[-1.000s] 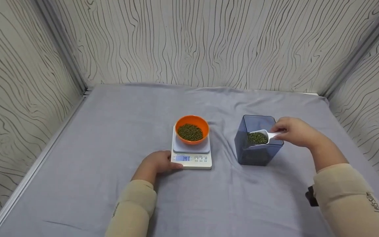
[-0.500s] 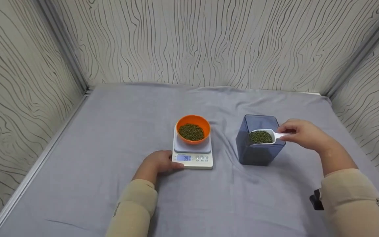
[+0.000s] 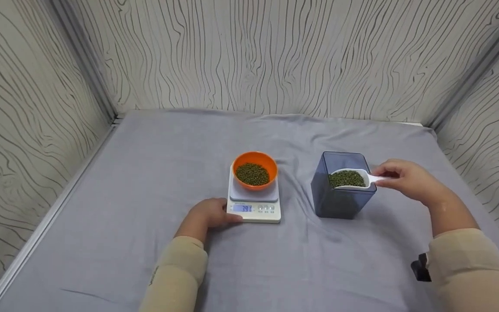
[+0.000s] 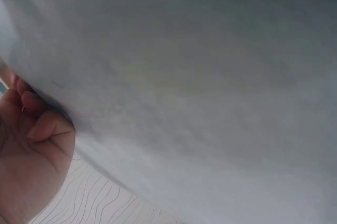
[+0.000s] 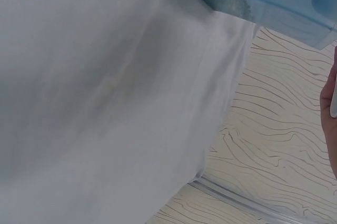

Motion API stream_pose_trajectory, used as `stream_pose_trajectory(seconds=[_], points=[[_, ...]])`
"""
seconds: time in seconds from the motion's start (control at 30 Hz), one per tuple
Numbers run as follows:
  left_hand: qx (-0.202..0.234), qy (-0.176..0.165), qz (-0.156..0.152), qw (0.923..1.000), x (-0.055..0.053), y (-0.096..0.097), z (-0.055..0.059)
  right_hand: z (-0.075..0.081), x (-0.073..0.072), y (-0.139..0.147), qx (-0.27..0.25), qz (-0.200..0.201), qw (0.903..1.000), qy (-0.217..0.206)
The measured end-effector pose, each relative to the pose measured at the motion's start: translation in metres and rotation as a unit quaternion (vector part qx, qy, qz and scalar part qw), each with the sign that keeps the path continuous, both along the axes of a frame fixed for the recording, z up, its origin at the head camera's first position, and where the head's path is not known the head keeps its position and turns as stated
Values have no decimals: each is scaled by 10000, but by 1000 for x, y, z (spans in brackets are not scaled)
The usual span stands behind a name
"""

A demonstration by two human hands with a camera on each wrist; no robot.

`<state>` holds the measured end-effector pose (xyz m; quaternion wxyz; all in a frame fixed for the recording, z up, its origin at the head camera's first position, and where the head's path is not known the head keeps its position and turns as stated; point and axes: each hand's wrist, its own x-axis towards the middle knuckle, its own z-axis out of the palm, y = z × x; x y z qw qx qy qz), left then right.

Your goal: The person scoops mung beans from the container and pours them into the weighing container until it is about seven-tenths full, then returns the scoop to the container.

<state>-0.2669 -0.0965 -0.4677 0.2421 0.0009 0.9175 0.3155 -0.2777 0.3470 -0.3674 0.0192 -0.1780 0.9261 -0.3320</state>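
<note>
A white kitchen scale (image 3: 254, 213) bears an orange bowl (image 3: 268, 161) with small green beans (image 3: 253, 174) in it. My left hand (image 3: 209, 212) grips the scale's front left corner, thumb along the front edge; curled fingers (image 4: 47, 124) show in the left wrist view. My right hand (image 3: 405, 178) pinches the handle of a white scoop (image 3: 367, 178), heaped with green beans. That scoop is held level at the mouth of a bluish clear square container (image 3: 338, 203). More beans lie low inside the container in the right wrist view, where my right hand (image 5: 329, 119) is only partly visible.
Grey cloth (image 3: 145, 173) with folds covers the table. Wood-grain patterned panels (image 3: 249, 56) stand at the back and both sides, with metal rails at the corners. The container stands to the right of the scale, a gap of cloth between them.
My right hand has moved a little to the right, drawing the loaded scoop toward the container's right rim. The left hand and the scale stay in place.
</note>
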Motion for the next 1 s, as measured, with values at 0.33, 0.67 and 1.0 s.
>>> stream_pose_trajectory(seconds=[0.33, 0.67, 1.0], points=[[-9, 74, -76, 9999, 1, 0, 1, -8, 5, 7, -456, -302, 9981, -271], [-114, 100, -114, 9998, 1, 0, -1, -28, 10, 13, -1337, -568, 9890, -292], [-34, 129, -149, 9998, 0, 0, -1, -38, 11, 13, -1699, -686, 9830, -91]])
